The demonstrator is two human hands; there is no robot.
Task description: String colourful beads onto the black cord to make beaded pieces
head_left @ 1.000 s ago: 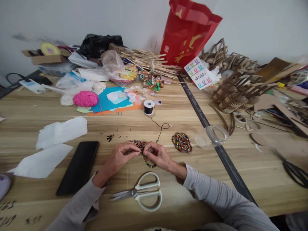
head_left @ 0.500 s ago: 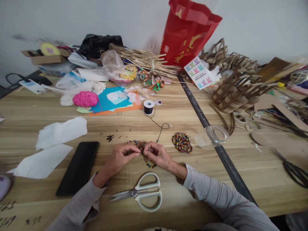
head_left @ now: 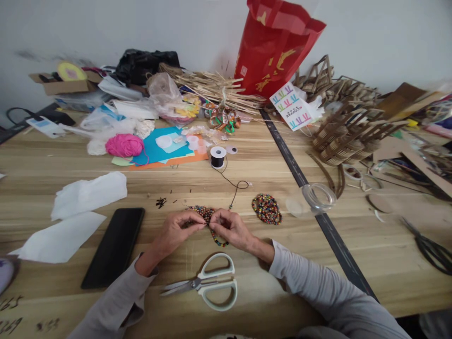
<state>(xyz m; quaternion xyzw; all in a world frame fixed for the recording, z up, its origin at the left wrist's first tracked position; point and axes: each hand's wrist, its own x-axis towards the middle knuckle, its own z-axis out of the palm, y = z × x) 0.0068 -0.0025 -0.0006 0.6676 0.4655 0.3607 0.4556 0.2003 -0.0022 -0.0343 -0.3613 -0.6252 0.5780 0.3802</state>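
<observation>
My left hand [head_left: 179, 231] and my right hand [head_left: 231, 229] meet fingertip to fingertip over the table. Each is closed in a pinch on a thin dark cord belonging to a beaded strand [head_left: 219, 240], part of which hangs below my right fingers. Multicoloured beads [head_left: 202, 211] lie just behind the hands, partly covered by them. A black cord [head_left: 234, 193] runs from a white-ended spool [head_left: 217, 158] down to a spot behind my right hand. White-handled scissors [head_left: 215, 282] lie slightly open in front of me. Right of my hands is a coiled pile of beaded strands [head_left: 267, 209].
A black phone [head_left: 113, 248] and white paper sheets [head_left: 63, 238] lie at left. Pink yarn [head_left: 124, 145] rests by blue paper [head_left: 160, 149]. Clear tape rolls [head_left: 318, 197], small woven baskets [head_left: 339, 136] and dark scissors [head_left: 432, 249] are at right. A red bag [head_left: 275, 52] stands behind.
My hands stay in nearly the same pinch, with only slight finger movement. The surrounding things have not moved.
</observation>
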